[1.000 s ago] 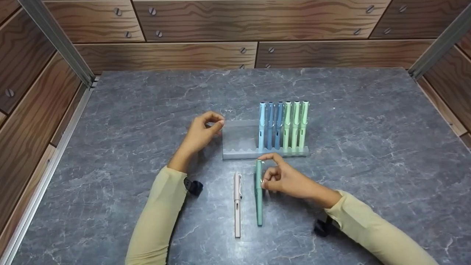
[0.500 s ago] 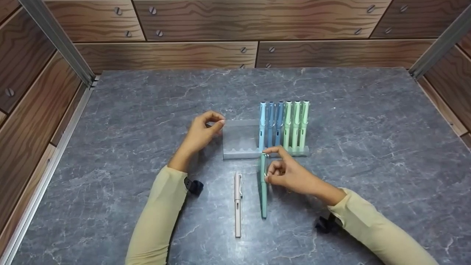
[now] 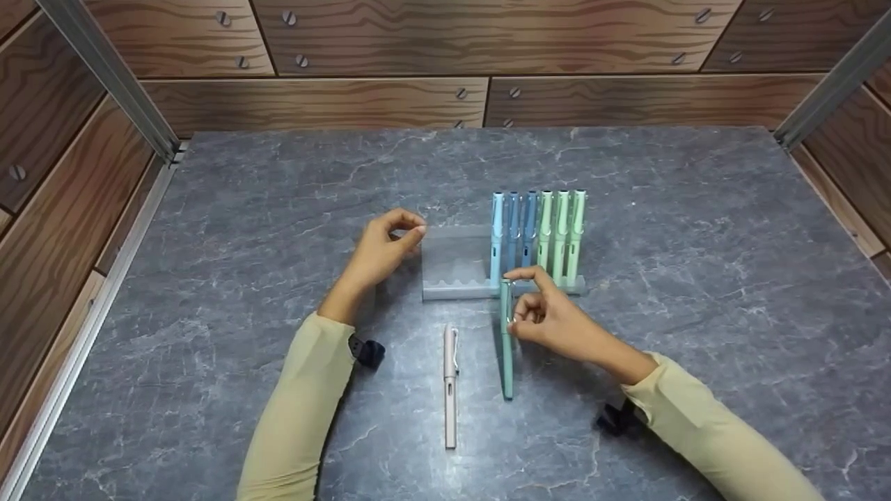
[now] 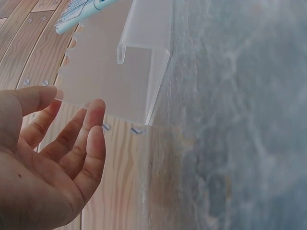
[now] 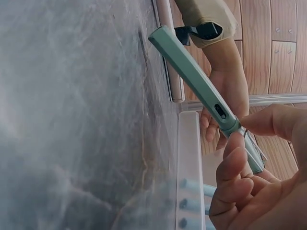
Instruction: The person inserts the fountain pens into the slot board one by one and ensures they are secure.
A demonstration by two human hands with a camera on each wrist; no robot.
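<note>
A clear acrylic pen stand [image 3: 452,261] stands on the table, its upper left corner pinched between the thumb and index finger of my left hand [image 3: 384,249]. In the left wrist view the other fingers stay loosely bent beside the stand's clear panel [image 4: 108,72]. My right hand [image 3: 560,323] pinches a dark green pen [image 3: 507,355] by its clip end, just in front of the stand. That pen [image 5: 192,76] is tilted and raised off the table in the right wrist view. One light blue pen [image 3: 496,240], two dark blue pens and three light green pens [image 3: 560,240] stand in the right half.
A pinkish-grey pen [image 3: 450,410] lies on the marbled table [image 3: 278,195], in front of the stand and left of the green pen. Wood-patterned panels [image 3: 390,42] and metal posts [image 3: 111,76] border the table.
My right hand has carried the green pen away from me and slightly right, so its top end now overlaps the stand's front ledge. The left hand has stayed at the stand's corner.
</note>
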